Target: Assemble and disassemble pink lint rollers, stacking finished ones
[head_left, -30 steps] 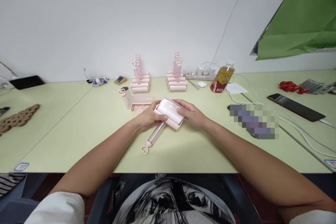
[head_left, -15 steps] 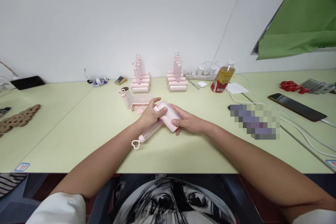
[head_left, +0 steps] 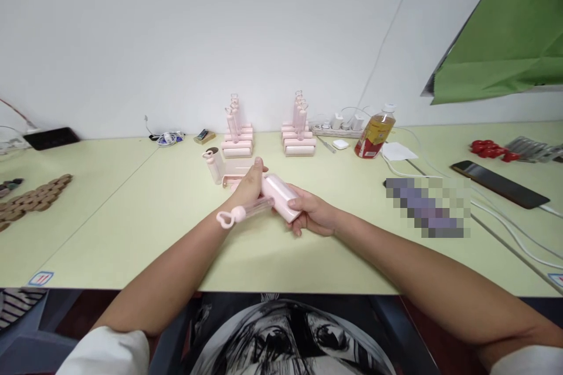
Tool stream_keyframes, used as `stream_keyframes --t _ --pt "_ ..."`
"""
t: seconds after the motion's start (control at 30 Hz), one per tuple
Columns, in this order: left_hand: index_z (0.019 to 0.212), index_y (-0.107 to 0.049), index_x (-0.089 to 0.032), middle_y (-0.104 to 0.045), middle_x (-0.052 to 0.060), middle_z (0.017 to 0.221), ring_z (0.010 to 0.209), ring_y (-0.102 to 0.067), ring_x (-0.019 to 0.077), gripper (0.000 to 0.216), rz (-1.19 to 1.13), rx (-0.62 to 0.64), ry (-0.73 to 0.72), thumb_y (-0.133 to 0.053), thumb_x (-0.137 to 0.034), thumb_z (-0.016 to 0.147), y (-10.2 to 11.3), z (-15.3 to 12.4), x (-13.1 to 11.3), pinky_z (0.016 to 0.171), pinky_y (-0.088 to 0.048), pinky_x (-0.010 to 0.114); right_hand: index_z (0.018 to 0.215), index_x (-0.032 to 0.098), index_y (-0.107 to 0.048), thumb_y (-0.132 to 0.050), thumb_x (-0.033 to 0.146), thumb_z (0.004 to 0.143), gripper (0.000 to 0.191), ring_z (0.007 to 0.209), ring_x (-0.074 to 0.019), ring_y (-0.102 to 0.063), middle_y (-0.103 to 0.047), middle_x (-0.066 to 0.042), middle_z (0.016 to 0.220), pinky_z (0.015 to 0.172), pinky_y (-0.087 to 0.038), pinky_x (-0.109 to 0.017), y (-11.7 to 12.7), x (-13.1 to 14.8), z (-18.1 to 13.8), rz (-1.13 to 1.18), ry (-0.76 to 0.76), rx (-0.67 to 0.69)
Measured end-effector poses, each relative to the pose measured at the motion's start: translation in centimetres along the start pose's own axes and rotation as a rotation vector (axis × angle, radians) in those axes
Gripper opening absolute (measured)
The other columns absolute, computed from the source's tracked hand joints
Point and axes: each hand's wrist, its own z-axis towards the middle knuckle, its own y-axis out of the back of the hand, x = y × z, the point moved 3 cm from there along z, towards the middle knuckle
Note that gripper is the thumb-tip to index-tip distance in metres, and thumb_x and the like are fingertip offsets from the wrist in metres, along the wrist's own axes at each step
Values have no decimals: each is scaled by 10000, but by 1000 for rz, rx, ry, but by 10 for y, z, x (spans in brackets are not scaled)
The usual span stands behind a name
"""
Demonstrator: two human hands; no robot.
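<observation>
Between my hands is a pink lint roller (head_left: 281,196), its cylinder tilted above the table. Its clear handle points left and ends in a heart-shaped loop. My right hand (head_left: 312,211) grips the cylinder's lower right end, thumb on top and fingers beneath. At the upper left end, my left hand (head_left: 250,184) is closed against the roller; most of its fingers are hidden. Just behind the left hand lie an open pink cover piece (head_left: 231,180), partly covered by it, and an upright clear handle with a heart loop (head_left: 214,167) beside a paper-like roll (head_left: 215,154).
Two rows of pink lint rollers (head_left: 237,143) (head_left: 299,143) stand by the wall. To the right are a drink bottle (head_left: 375,135), a power strip (head_left: 336,130), a phone (head_left: 499,184), cables and red items (head_left: 492,150). Brown linked pieces (head_left: 35,199) lie far left.
The lint roller has turned in my hands, so its white roll side now shows and the handle has swung upward. My left thumb has lifted from the cylinder's top.
</observation>
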Motion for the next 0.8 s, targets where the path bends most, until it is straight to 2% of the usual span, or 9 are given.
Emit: stream_keyframes --t 0.07,0.13,0.2,0.3,0.43,0.53,0.63,0.7,0.8 --pt "1030 -637 -213 -614 53 855 682 -557 194 423 -10 -48 -76 -471 -574 887 11 -2 -9 594 -410 289 1361 247 -407 -634 347 833 584 567 -137 -654 -700 -73 975 401 -525 -211 4 3 1 92 20 8" --pt "1089 -612 -231 -584 36 902 615 -512 146 346 -47 -45 -175 -515 -478 868 19 -5 -20 528 -383 259 1348 221 -423 -554 361 880 506 560 -137 -648 -726 -99 987 397 -510 -206 10 7 2 164 35 -30" --pt "1190 -565 -250 -552 9 878 570 -466 113 403 -82 38 -268 -585 -389 812 23 -10 -31 493 -362 235 1323 196 -451 -481 365 920 438 555 -137 -642 -737 -111 985 403 -506 -207 15 10 2 216 40 -93" --pt "1284 -522 -251 -524 -21 774 586 -466 107 541 -20 155 -399 -647 -308 760 21 -18 -49 536 -385 226 1281 171 -492 -395 381 960 396 541 -139 -640 -744 -121 970 423 -515 -225 17 11 2 242 23 -147" --pt "1113 -655 -193 -507 -24 649 567 -463 115 375 160 271 -441 -668 -309 756 12 -18 -70 540 -375 236 1234 168 -523 -312 466 985 442 494 -138 -617 -748 -131 958 384 -469 -223 14 11 3 236 -32 -138" --pt "980 -696 -170 -516 -14 635 568 -471 121 303 248 302 -463 -705 -349 737 11 -6 -85 526 -358 237 1268 176 -509 -177 645 960 652 480 -152 -606 -748 -144 975 377 -458 -248 13 14 3 247 -37 -109" --pt "880 -696 -161 -546 1 669 618 -498 128 261 268 270 -504 -716 -376 732 17 14 -103 565 -377 237 1283 190 -497 -81 780 883 825 475 -152 -583 -744 -142 992 424 -485 -289 17 20 3 286 40 -160" --pt "833 -685 -158 -552 2 668 616 -490 124 239 291 179 -487 -712 -375 738 25 34 -116 589 -385 243 1290 200 -474 -136 775 892 776 456 -139 -548 -744 -121 968 445 -486 -295 22 20 4 307 92 -244" --pt "809 -668 -151 -534 0 643 584 -465 121 218 368 -34 -408 -721 -347 729 38 75 -133 587 -384 257 1318 197 -428 -255 662 958 613 473 -138 -558 -737 -94 914 469 -495 -298 27 14 7 274 84 -315"
